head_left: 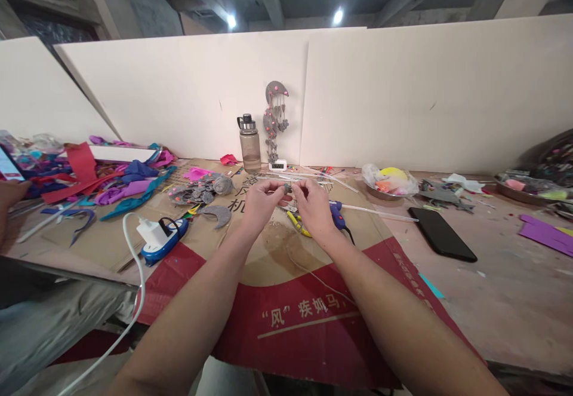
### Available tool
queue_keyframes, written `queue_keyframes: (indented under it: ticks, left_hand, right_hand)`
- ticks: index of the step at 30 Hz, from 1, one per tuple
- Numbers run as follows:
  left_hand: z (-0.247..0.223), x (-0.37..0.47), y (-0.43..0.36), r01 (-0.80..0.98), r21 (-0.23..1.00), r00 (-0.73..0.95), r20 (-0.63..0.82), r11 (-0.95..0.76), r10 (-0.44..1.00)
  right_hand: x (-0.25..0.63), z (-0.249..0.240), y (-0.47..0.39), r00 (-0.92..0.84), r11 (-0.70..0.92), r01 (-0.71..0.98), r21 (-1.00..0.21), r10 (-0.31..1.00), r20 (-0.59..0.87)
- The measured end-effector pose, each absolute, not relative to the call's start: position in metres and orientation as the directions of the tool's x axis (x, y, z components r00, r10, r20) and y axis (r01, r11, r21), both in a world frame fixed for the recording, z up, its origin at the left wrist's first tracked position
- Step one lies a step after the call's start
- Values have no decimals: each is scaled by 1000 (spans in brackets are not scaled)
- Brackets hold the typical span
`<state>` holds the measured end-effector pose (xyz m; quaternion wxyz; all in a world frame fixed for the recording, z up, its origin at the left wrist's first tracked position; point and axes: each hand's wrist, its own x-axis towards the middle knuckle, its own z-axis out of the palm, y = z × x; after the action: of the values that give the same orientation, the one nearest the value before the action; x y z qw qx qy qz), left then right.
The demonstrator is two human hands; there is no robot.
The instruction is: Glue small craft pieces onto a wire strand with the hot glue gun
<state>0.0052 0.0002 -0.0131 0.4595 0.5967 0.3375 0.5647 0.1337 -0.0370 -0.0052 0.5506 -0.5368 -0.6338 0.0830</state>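
Observation:
Over the cardboard sheet, my left hand and my right hand meet at the fingertips. Both pinch a small grey piece between them. Just below my right hand lie yellow-handled pliers. A blue glue gun rests right beside that hand, partly hidden by it, with a clear glue stick reaching to the right. Left of my hands are a grey felt crescent and a ball of grey yarn.
A bottle and a hanging felt ornament stand at the back. A blue power strip with a white cable lies left, near coloured cloth scraps. A black phone and a filled bowl are right. Another person's hand shows far left.

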Motion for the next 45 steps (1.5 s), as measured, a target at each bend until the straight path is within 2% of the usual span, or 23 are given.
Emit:
queue_keyframes:
  ticks: [13,22,28,35,40,45]
  left_hand:
    - [-7,6,-8,-133,937,223,346,-323,911]
    - [-8,7,-7,-93,936,179,352,-340,919]
    - [-11,7,-5,-47,926,165,377,-374,912]
    - [-12,8,-8,-108,933,201,360,-344,911]
    - [-12,8,-7,-118,943,241,333,-313,912]
    - [-10,8,-9,-49,948,229,318,-316,920]
  right_hand:
    - [134,-9,-35,170,361,681,-637,768,617]
    - [134,-9,-36,151,351,713,-608,769,621]
    - [134,-9,-38,182,343,651,-678,796,578]
    - [135,-6,-38,234,311,534,-786,839,491]
    - [137,-7,-37,227,327,573,-751,818,529]
    - [135,-9,-38,222,297,633,-715,815,535]
